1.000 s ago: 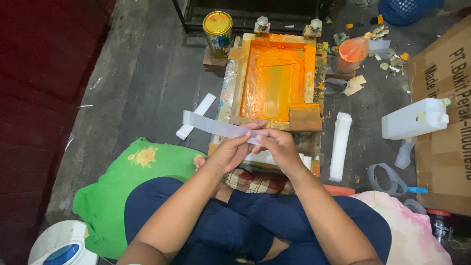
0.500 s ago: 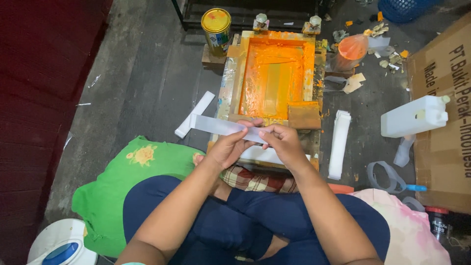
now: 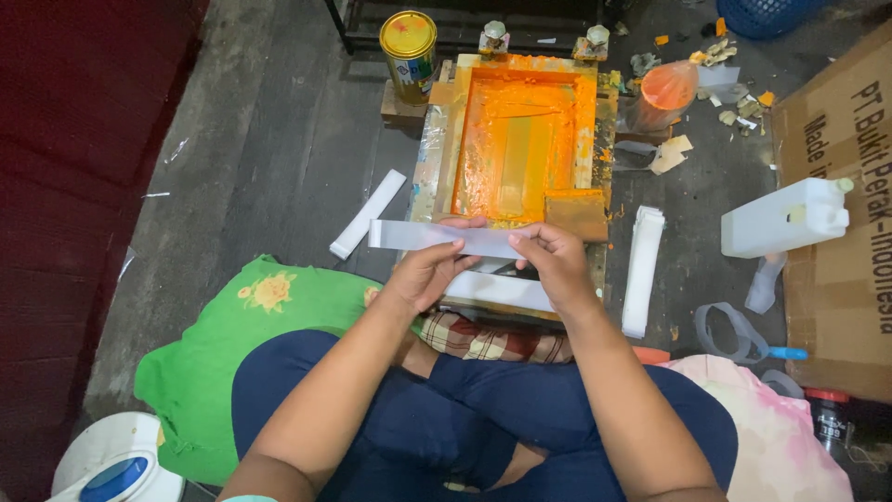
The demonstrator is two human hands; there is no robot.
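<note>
a green cloth [image 3: 232,325] lies on the floor at the left, and beside it the left hand [image 3: 426,274] pinches a long white strip [image 3: 437,236] held level above the lap. the right hand [image 3: 556,265] grips the strip's other end, just in front of the orange-inked screen frame [image 3: 520,139], with 1 white jug [image 3: 785,218] off to the right.

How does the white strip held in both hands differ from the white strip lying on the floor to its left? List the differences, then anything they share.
The held strip is pinched between the left hand and right hand, lifted above the orange-stained frame; the floor strip lies untouched on the dark floor. The held strip runs roughly level across the view; the floor strip lies diagonally. The held strip looks longer and thinner. Both are pale, narrow and rectangular.
</note>
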